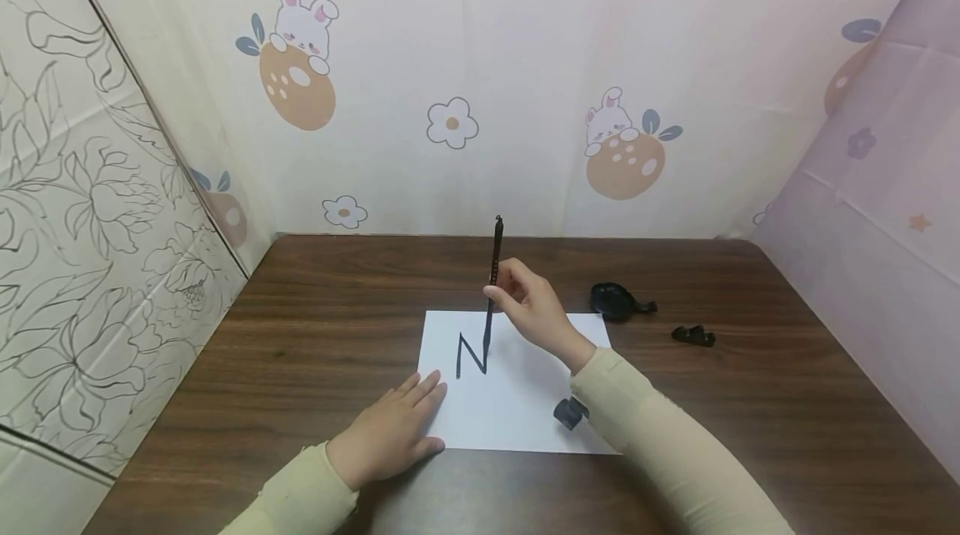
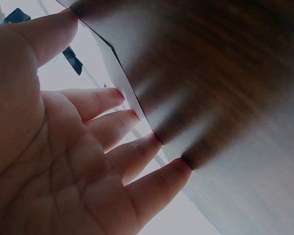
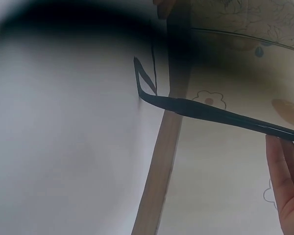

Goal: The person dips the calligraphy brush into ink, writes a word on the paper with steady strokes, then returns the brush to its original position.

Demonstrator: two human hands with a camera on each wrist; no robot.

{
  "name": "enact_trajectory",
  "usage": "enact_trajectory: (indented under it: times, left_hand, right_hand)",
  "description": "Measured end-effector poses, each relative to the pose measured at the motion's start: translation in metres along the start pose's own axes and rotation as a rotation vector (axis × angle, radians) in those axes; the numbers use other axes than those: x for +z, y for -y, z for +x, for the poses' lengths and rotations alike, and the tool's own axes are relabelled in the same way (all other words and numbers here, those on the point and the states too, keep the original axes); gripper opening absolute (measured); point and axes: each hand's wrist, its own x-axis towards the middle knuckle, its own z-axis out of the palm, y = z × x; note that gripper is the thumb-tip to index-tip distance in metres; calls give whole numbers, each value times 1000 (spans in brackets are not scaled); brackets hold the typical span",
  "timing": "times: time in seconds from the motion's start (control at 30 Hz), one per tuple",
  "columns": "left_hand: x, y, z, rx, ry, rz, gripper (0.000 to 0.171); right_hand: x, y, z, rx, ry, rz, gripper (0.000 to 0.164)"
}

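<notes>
A white sheet of paper [image 1: 517, 422] lies on the table and bears black strokes shaped like an N [image 1: 472, 353]. My right hand [image 1: 534, 306] pinches a black writing brush [image 1: 496, 252] by its shaft, nearly upright over the sheet. In the right wrist view the brush tip bends against the paper, at the end of a stroke. My left hand [image 1: 393, 435] lies at the paper's left edge, fingers extended and spread. From the left wrist, the fingertips [image 2: 174, 169] rest along the border between paper and tabletop.
Right of the paper sits a black pan-shaped dish [image 1: 613, 302] with a short handle. Beyond it is a small black wavy brush rest [image 1: 693, 336]. A small black object [image 1: 571, 413] overlaps the sheet near the right sleeve. A printed cloth [image 1: 390, 52] hangs behind the wooden table [image 1: 300, 335].
</notes>
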Motion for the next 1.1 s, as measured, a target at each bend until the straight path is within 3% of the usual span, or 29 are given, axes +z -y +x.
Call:
enact_trajectory:
  times: [1.1]
  left_hand:
    - [0, 0, -1, 4, -6, -6, 69]
  right_hand:
    - [2, -9, 11, -17, -58, -11, 18]
